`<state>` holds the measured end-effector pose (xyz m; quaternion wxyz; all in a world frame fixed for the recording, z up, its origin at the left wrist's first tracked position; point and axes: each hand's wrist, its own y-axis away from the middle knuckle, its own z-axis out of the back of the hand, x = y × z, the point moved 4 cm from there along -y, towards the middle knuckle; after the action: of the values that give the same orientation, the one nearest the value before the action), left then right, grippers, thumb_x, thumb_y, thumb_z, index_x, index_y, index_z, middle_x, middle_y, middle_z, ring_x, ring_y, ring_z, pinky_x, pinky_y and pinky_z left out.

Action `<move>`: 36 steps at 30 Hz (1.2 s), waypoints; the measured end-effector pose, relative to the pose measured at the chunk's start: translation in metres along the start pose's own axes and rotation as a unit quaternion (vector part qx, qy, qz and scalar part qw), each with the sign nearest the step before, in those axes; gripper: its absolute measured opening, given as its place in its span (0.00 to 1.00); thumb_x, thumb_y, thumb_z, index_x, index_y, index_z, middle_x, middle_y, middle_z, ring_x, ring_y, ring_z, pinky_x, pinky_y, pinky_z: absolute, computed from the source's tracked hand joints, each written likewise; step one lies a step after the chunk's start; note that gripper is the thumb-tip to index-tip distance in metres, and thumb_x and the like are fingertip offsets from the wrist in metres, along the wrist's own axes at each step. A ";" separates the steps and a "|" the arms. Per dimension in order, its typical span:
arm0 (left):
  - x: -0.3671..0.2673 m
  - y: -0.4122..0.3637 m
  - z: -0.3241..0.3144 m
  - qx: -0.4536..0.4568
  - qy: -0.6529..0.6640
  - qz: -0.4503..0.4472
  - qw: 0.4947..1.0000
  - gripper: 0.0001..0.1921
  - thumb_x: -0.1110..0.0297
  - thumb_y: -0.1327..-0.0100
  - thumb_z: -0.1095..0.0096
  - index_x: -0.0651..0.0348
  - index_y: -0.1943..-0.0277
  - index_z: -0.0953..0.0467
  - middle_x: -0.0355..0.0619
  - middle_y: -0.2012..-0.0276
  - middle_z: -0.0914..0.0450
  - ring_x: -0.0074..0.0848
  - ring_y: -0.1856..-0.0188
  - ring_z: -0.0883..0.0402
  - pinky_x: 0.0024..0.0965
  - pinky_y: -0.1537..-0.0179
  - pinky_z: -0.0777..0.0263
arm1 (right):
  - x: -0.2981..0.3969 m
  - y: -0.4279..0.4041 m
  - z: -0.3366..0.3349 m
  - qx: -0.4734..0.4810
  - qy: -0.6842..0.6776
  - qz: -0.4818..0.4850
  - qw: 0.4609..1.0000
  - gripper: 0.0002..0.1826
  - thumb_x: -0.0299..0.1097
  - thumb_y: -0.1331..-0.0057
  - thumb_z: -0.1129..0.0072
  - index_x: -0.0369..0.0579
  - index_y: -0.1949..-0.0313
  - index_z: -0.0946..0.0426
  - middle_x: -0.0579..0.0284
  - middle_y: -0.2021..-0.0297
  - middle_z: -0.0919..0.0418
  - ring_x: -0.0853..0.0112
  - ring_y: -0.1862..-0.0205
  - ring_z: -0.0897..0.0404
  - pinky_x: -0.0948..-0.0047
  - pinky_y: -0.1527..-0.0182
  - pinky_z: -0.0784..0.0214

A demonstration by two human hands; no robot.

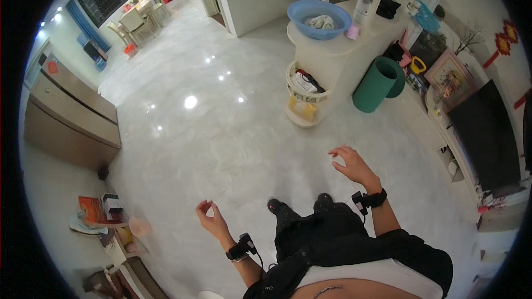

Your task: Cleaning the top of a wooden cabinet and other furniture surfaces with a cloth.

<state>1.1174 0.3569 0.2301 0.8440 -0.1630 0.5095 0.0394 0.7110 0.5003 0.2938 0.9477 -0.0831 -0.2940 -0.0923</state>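
My left hand hangs over the pale floor, its thumb and fingers curved apart around nothing. Further up on the right, my right hand is also in the air, fingers spread and holding nothing. A strap with a small camera-like device sits on my left wrist, and a similar device is on the right one. Beyond my right hand stands a cream shelf cabinet. On its top rests a blue plastic basin with a light cloth inside, beside a pink cup.
A green cylindrical bin stands against the cabinet. Along the right wall are a television and a framed picture. On the left stand a refrigerator and a small shelf with boxes. Dining chairs are far off.
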 end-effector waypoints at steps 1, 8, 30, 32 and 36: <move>0.001 0.011 0.001 0.012 0.005 0.011 1.000 0.09 0.78 0.43 0.42 0.65 0.59 0.29 0.44 0.68 0.23 0.27 0.65 0.24 0.29 0.57 0.31 | -0.004 0.003 0.005 0.002 -0.003 0.008 1.000 0.14 0.34 0.38 0.48 0.46 0.53 0.29 0.55 0.64 0.25 0.63 0.59 0.25 0.69 0.56 0.33; -0.044 0.129 -0.003 -0.017 -0.105 0.067 0.992 0.06 0.72 0.42 0.40 0.64 0.64 0.26 0.44 0.71 0.21 0.26 0.68 0.23 0.28 0.62 0.29 | -0.098 0.065 0.024 0.137 -0.169 -0.180 0.959 0.11 0.37 0.36 0.50 0.44 0.58 0.29 0.56 0.81 0.24 0.63 0.80 0.25 0.67 0.70 0.32; -0.057 0.290 0.022 0.022 -0.064 0.045 0.997 0.04 0.77 0.44 0.46 0.64 0.65 0.28 0.43 0.76 0.25 0.25 0.72 0.25 0.26 0.66 0.31 | -0.168 0.252 0.104 0.037 -0.098 -0.250 0.963 0.14 0.32 0.37 0.47 0.44 0.52 0.29 0.52 0.69 0.23 0.64 0.66 0.24 0.68 0.59 0.31; -0.036 0.304 0.036 0.022 -0.032 0.073 0.997 0.04 0.77 0.44 0.46 0.64 0.65 0.28 0.43 0.77 0.25 0.24 0.73 0.26 0.26 0.67 0.31 | -0.176 0.281 0.129 0.009 -0.081 -0.262 0.962 0.13 0.32 0.38 0.47 0.44 0.54 0.28 0.53 0.71 0.23 0.65 0.67 0.24 0.69 0.60 0.31; -0.015 0.334 0.052 0.012 -0.003 0.127 0.992 0.03 0.76 0.41 0.49 0.64 0.64 0.29 0.42 0.77 0.27 0.23 0.76 0.27 0.26 0.71 0.30 | -0.170 0.327 0.163 -0.044 -0.048 -0.276 0.959 0.13 0.32 0.38 0.47 0.44 0.54 0.27 0.55 0.72 0.23 0.67 0.67 0.24 0.70 0.60 0.32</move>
<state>1.0762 0.6902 0.1871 0.8352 -0.0867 0.5244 0.1411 0.5578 0.8732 0.2950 0.8653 -0.0443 -0.3466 -0.3593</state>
